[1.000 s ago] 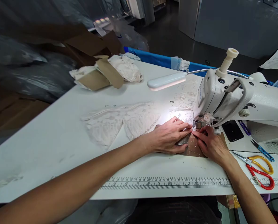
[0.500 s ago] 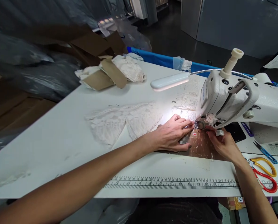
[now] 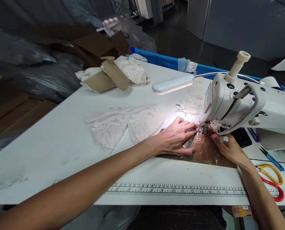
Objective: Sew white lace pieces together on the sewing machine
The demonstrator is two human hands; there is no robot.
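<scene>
Lying beyond the far left end of the counter [image 3: 61, 140], grey plastic bags [image 3: 63, 70] sit by open cardboard. On the counter, a white lace bundle [image 3: 134, 72] is wrapped with brown card, perhaps to keep it gathered. Nearer, a lace piece [image 3: 109, 127] lies spread, likely so it stays flat. A slim lamp [image 3: 172, 84] reaches over, apparently angled to brighten the sewing point.

The left hand [image 3: 177, 137] lies palm down, fingers extended rather than clenched, fingertips just beside the presser foot [image 3: 203, 129]; this probably steadies the material under them, mostly hidden. The lace at the machine [image 3: 191, 102] lies behind those fingers, left of the sewing machine [image 3: 235, 95]. The right hand [image 3: 225, 148] has thumb and forefinger close together right of the foot; a knob partly blocks them, so I cannot tell whether they pinch anything. Farther right, blue snips [image 3: 272, 158] and yellow-and-red scissors [image 3: 273, 174] lie beside the right forearm, presumably for easy reach.
</scene>
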